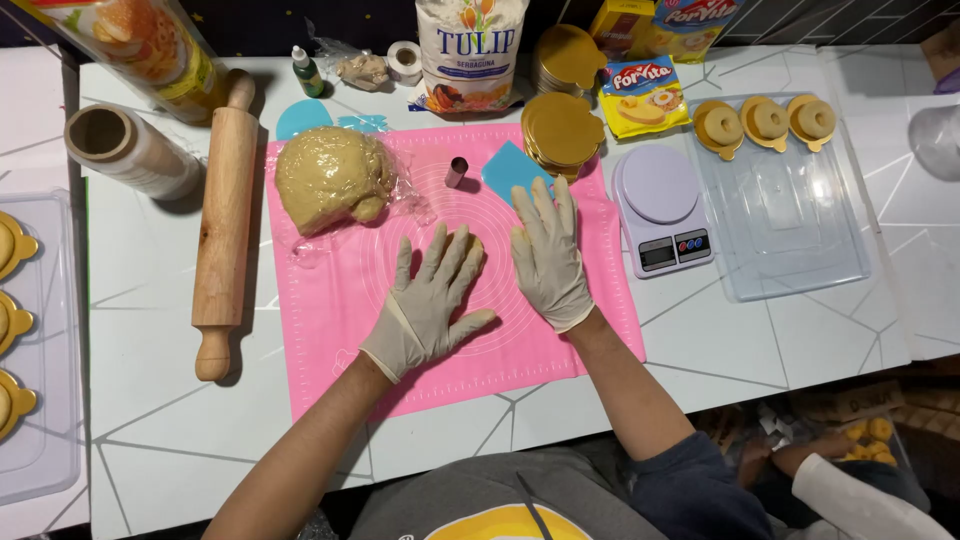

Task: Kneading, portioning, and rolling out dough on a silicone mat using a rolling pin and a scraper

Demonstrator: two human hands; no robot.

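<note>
- My gloved left hand (430,300) lies flat, fingers spread wide, pressing a small piece of dough (470,243) on the pink mat (330,320).
- My gloved right hand (548,255) rests flat just beside it, fingers together, holding nothing.
- A white flour bag (470,50) with a blue label stands at the table's (160,440) far edge.
- Yellow packets (642,95) lie right of the flour bag.
- A wrapped dough lump (330,178) sits at the mat's far left corner.

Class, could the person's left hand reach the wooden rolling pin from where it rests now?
Probably yes. The left hand lies flat on the pink silicone mat, and the wooden rolling pin lies just beyond the mat's left edge. Only bare mat separates them; the wrapped dough sits farther back.
</note>
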